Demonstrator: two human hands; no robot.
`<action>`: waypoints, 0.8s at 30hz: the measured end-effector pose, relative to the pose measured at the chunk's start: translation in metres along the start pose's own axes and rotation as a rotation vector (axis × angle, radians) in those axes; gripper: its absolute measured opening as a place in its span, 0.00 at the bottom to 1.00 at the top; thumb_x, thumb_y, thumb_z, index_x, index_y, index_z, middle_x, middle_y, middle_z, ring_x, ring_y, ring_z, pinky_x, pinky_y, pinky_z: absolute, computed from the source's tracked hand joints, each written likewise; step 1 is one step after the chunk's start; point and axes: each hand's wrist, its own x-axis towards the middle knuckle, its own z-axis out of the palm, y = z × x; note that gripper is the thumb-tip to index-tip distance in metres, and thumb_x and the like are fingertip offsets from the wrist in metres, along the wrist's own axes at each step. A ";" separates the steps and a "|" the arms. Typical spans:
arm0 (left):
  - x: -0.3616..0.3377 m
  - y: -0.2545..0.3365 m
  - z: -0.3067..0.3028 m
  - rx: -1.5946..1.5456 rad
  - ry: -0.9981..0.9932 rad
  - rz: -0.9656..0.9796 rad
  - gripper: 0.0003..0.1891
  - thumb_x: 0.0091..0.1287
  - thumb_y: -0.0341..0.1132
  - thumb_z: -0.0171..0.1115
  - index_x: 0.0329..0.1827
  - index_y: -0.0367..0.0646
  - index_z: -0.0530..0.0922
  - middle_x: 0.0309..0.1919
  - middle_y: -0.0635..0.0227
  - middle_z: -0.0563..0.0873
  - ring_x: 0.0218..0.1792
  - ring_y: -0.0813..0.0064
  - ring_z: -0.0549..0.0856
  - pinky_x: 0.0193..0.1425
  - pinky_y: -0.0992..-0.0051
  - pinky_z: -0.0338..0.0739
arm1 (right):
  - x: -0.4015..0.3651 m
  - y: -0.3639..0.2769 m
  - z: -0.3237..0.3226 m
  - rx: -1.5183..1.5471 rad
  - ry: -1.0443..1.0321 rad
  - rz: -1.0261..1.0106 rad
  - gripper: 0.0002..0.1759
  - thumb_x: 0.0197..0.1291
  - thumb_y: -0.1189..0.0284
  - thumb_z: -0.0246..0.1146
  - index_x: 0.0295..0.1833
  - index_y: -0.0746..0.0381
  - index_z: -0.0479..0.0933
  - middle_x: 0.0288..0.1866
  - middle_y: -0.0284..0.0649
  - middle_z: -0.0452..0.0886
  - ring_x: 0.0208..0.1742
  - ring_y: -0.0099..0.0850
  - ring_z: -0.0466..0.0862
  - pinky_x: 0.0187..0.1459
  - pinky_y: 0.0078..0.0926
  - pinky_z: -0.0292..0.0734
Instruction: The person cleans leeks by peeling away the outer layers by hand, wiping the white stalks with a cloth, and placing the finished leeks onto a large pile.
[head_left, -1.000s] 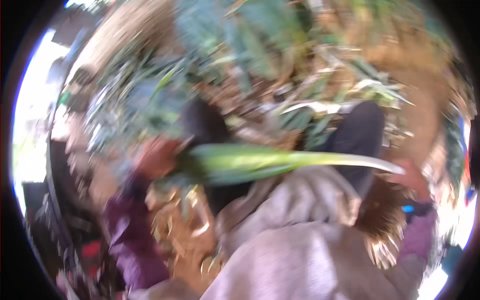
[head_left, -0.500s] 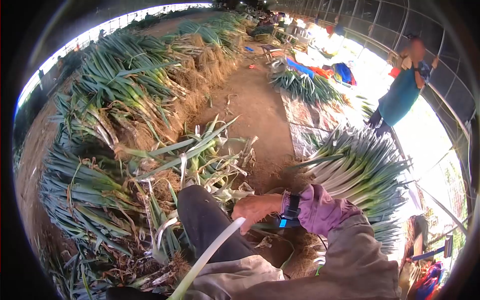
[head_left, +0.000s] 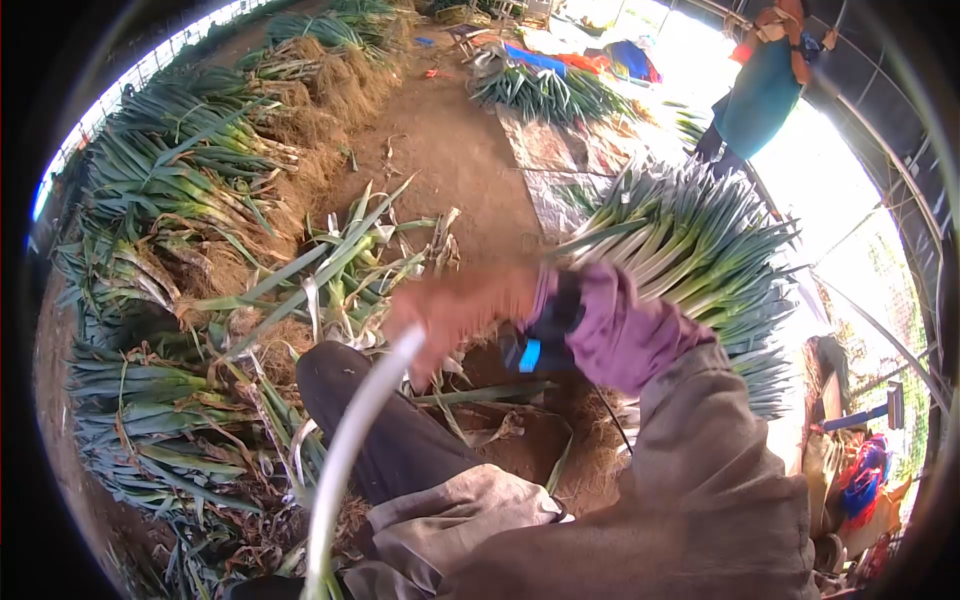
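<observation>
My right hand (head_left: 455, 312) reaches in from the right, above my dark-trousered knee, its fingers smeared by motion. The pale upper end of a long leek stalk (head_left: 352, 430) overlaps the fingers, and whether they grip it is unclear. From there the stalk curves down to the bottom edge, where its lower part leaves the view. My left hand does not show. Trimmed-looking leeks with white stems (head_left: 690, 260) lie fanned out to the right of my hand. To the left are untidy leeks (head_left: 160, 410) with roots and dry leaves.
Large leek piles (head_left: 180, 150) line the left side. Loose leaves (head_left: 350, 260) lie on the soil ahead. Farther off, more leeks (head_left: 550, 92) lie by a ground sheet (head_left: 560, 150). A person in a teal apron (head_left: 760, 100) stands at the upper right. Colourful cloths (head_left: 865, 480) are at the lower right.
My right hand has moved up and left in the view, with the stalk's pale end still beside its fingers. The view has shifted, so the piles and the person appear higher and farther left.
</observation>
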 end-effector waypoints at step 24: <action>0.058 0.152 0.076 -0.271 -0.058 0.381 0.21 0.63 0.48 0.53 0.48 0.41 0.78 0.46 0.55 0.82 0.48 0.57 0.81 0.52 0.55 0.74 | -0.545 0.013 0.123 -0.303 2.248 0.729 0.15 0.66 0.61 0.60 0.31 0.60 0.73 0.21 0.25 0.65 0.20 0.17 0.61 0.23 0.20 0.54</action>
